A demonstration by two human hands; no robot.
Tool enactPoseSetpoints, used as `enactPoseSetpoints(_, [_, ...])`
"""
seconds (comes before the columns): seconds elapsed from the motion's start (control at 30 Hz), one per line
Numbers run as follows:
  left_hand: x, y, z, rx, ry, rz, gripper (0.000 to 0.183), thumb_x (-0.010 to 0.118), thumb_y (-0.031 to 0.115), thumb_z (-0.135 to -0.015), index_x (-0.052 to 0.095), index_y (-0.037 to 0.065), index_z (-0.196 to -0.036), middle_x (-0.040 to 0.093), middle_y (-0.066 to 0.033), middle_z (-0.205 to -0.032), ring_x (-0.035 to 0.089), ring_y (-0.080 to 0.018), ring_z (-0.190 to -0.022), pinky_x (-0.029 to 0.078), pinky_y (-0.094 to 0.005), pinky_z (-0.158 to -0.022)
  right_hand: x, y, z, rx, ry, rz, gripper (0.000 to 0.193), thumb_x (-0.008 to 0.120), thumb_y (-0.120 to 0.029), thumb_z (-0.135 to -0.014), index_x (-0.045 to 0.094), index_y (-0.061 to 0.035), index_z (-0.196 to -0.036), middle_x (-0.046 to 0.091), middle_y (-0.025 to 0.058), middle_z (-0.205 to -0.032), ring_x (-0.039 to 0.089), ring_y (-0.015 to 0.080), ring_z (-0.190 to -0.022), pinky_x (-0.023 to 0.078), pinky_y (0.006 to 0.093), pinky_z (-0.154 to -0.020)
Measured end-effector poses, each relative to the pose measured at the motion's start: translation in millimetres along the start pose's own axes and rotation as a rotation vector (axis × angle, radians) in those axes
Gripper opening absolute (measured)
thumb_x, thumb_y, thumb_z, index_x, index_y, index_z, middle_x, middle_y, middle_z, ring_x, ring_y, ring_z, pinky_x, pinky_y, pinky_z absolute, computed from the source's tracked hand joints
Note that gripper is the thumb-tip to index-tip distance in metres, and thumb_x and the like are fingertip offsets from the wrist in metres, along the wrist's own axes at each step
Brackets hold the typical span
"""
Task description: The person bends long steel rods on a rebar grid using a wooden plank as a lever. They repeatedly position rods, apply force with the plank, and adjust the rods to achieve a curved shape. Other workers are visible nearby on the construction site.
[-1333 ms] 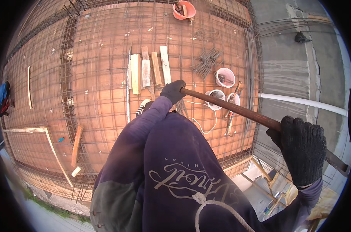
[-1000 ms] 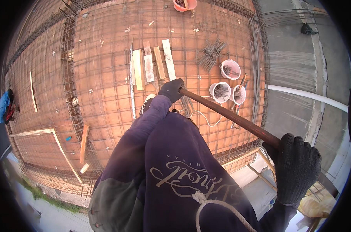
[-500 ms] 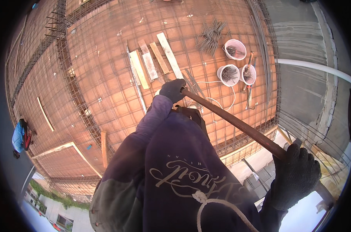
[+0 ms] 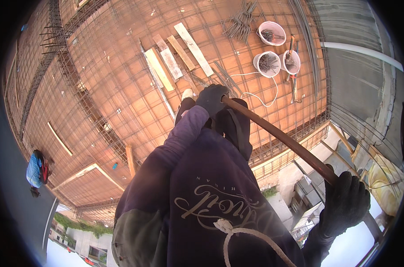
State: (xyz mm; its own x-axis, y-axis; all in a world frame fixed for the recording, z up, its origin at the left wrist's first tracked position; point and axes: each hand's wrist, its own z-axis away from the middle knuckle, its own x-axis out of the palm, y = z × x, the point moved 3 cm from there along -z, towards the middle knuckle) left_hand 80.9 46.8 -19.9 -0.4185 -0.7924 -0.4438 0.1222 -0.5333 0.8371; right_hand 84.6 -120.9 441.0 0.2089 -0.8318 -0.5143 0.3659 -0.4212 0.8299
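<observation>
A long brown bar [image 4: 280, 140], rod-like and perhaps a tool's handle, slants across my front from upper left to lower right. My left hand [image 4: 212, 100], in a black glove, is closed round its upper end. My right hand [image 4: 345, 200], also gloved in black, grips it lower down at the right. Past the right hand the bar runs on to a dark end near the picture's rim, too unclear to name. Below my left hand, a light shoe [image 4: 187, 94] shows on the rebar mesh [image 4: 135, 84].
Planks [image 4: 194, 49] lie on the mesh ahead. Three pale buckets, one with rods [image 4: 267, 64], stand at right beside bent rebar pieces [image 4: 239, 22]. A white cord [image 4: 275, 91] trails nearby. A bent-over person in blue [image 4: 34, 169] is at far left. Scaffold poles [image 4: 342, 138] rise lower right.
The view has shifted, so planks and buckets sit higher in the picture. My shoe and legs show more. Both hands keep their hold on the bar, the left slightly farther right.
</observation>
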Motion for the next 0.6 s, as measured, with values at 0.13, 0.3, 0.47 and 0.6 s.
enactPoseSetpoints(0.13, [17, 16, -3, 0.009, -0.134, 0.069, 0.018, 0.074, 0.02, -0.08, 0.067, 0.013, -0.095, 0.068, -0.0109, -0.097, 0.066, -0.034, -0.101, 0.053, -0.047, -0.086, 27, 5, 21, 0.024, 0.065, -0.017, 0.053, 0.072, -0.055, -0.093, 0.044, -0.0182, -0.066, 0.041, 0.0004, -0.061, 0.05, 0.0187, -0.055, 0.042, 0.0359, -0.053])
enactPoseSetpoints(0.3, [34, 46, -12, 0.156, -0.339, -0.059, 0.02, 0.071, 0.028, -0.083, 0.068, 0.012, -0.096, 0.069, -0.0114, -0.095, 0.066, -0.0334, -0.103, 0.052, -0.0479, -0.09, 74, 15, 49, 0.038, -0.011, -0.107, 0.05, 0.07, -0.052, -0.095, 0.045, -0.0178, -0.067, 0.041, 0.0007, -0.061, 0.05, 0.0191, -0.056, 0.04, 0.0366, -0.054])
enactPoseSetpoints(0.47, [49, 77, -27, 0.121, -0.557, -0.198, 0.03, 0.069, 0.04, -0.083, 0.073, 0.011, -0.094, 0.071, -0.0126, -0.098, 0.068, -0.0338, -0.102, 0.052, -0.0485, -0.09, 110, 26, 65, 0.073, -0.055, -0.241, 0.044, 0.068, -0.047, -0.098, 0.047, -0.0181, -0.072, 0.042, 0.0006, -0.065, 0.051, 0.0193, -0.06, 0.041, 0.036, -0.059])
enactPoseSetpoints(0.6, [63, 88, -31, 0.172, -0.611, -0.222, 0.036, 0.07, 0.045, -0.081, 0.076, 0.011, -0.092, 0.074, -0.0138, -0.095, 0.071, -0.0343, -0.097, 0.054, -0.0477, -0.087, 120, 29, 66, 0.089, -0.089, -0.242, 0.042, 0.068, -0.045, -0.098, 0.048, -0.0175, -0.074, 0.044, 0.0018, -0.067, 0.052, 0.0203, -0.062, 0.042, 0.0367, -0.061])
